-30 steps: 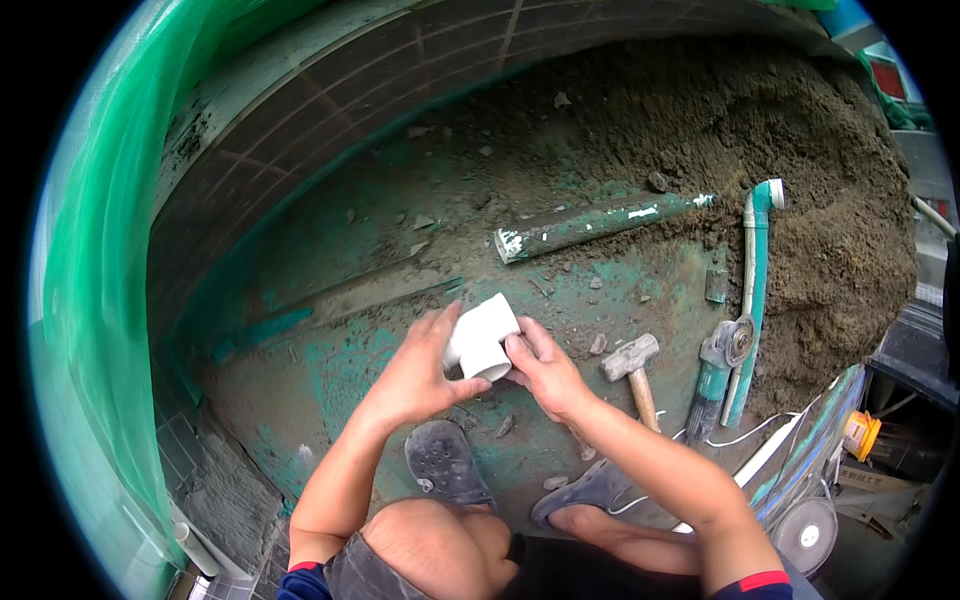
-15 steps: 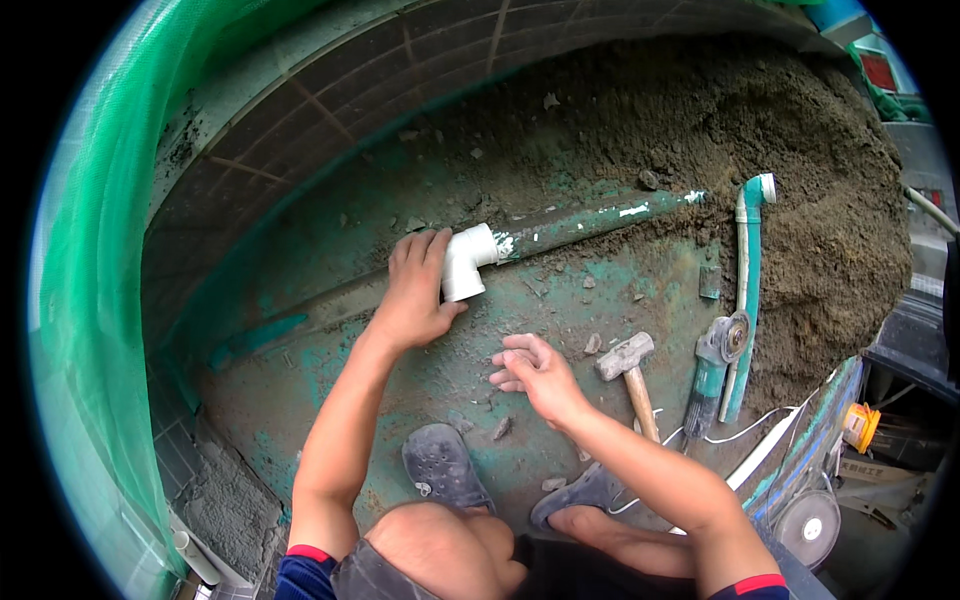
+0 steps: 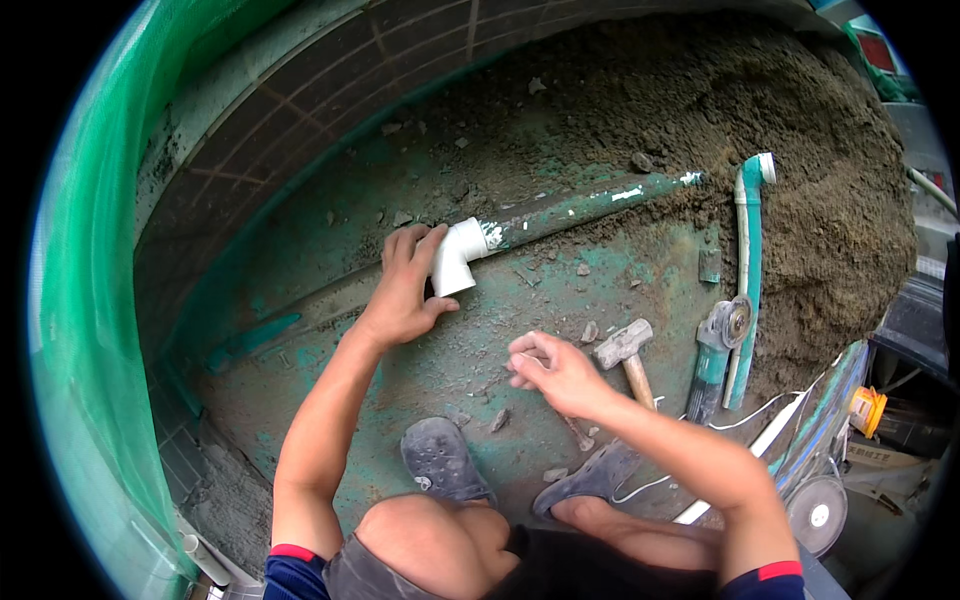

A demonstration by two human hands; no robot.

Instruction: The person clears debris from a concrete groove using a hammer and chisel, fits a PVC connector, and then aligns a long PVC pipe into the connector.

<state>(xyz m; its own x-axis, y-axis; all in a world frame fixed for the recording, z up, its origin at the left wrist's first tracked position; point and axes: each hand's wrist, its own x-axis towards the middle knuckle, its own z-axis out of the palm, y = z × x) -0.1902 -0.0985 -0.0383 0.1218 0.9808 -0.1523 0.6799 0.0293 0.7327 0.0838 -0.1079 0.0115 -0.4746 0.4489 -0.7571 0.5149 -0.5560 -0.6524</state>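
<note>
White fitting (image 3: pixel 459 262), gripped in the left hand's (image 3: pixel 398 297) half-closed fingers, meets the pipe (image 3: pixel 590 212) to their right, seating depth indeterminable; the right hand's (image 3: pixel 564 380) loosely curled fingers appear empty.

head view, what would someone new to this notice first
Probably the bright white pipe fitting near the middle, with the person's left hand on it, at the left end of the long dark pipe. Next, the vivid green netting down the left edge, and the big brown soil heap filling the upper right.
</note>
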